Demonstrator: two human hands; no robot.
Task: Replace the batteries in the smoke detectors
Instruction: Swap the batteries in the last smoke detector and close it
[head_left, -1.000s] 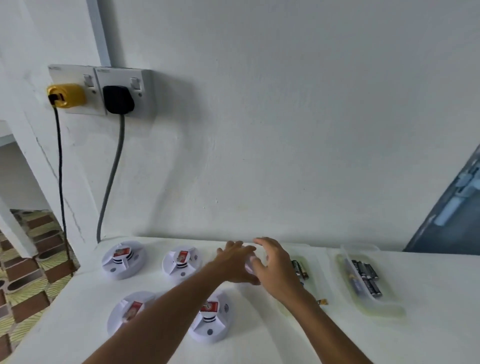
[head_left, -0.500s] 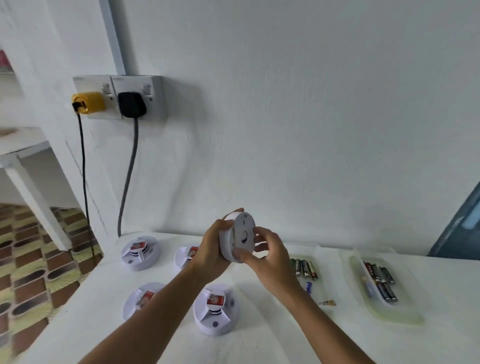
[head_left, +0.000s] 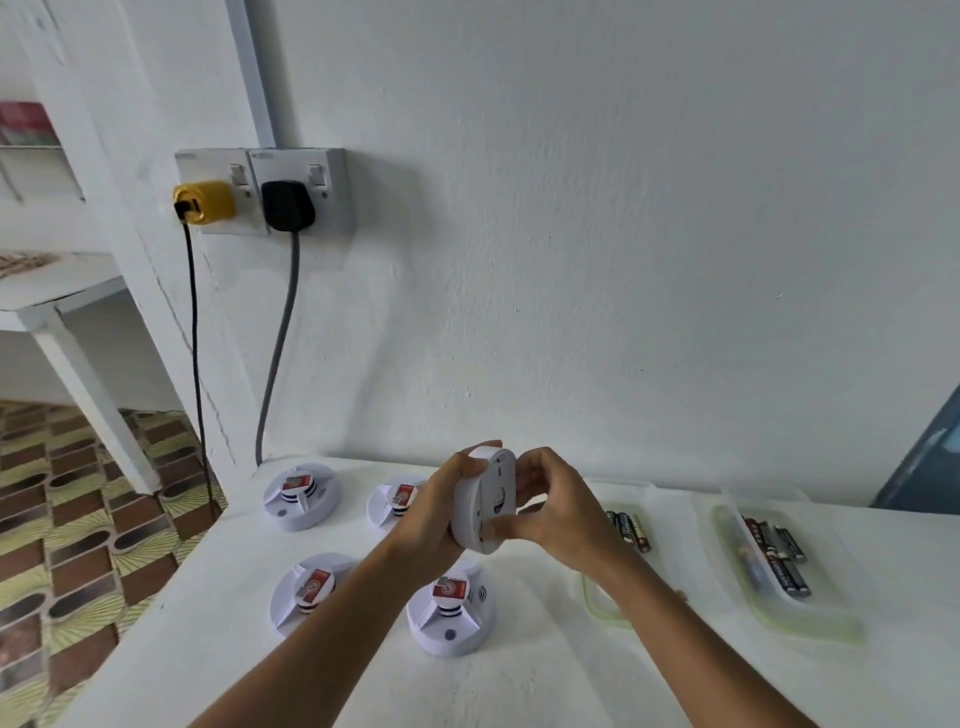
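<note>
Hands meet above the white tabletop (head_left: 519, 675), both curled around a round white plastic smoke detector (head_left: 483, 501) held on edge in the air, its flat back turned toward the right hand. The left hand (head_left: 441, 512) has its grip clenched around the detector's left rim, while the right hand (head_left: 556, 512) pinches the back face with thumb and fingertips. Below them on the tabletop rest 4 more white smoke detectors with red labels: 2 at the back (head_left: 300, 496) (head_left: 395, 504) and 2 nearer the camera (head_left: 311, 592) (head_left: 451, 605). To the right, a clear plastic tray (head_left: 597, 603) holds several dark cylindrical batteries (head_left: 629, 527), and a second clear tray (head_left: 810, 623) further right holds more batteries (head_left: 776, 558). On the white wall, a yellow plug (head_left: 205, 201) and a black plug (head_left: 288, 205) sit in a double socket.
</note>
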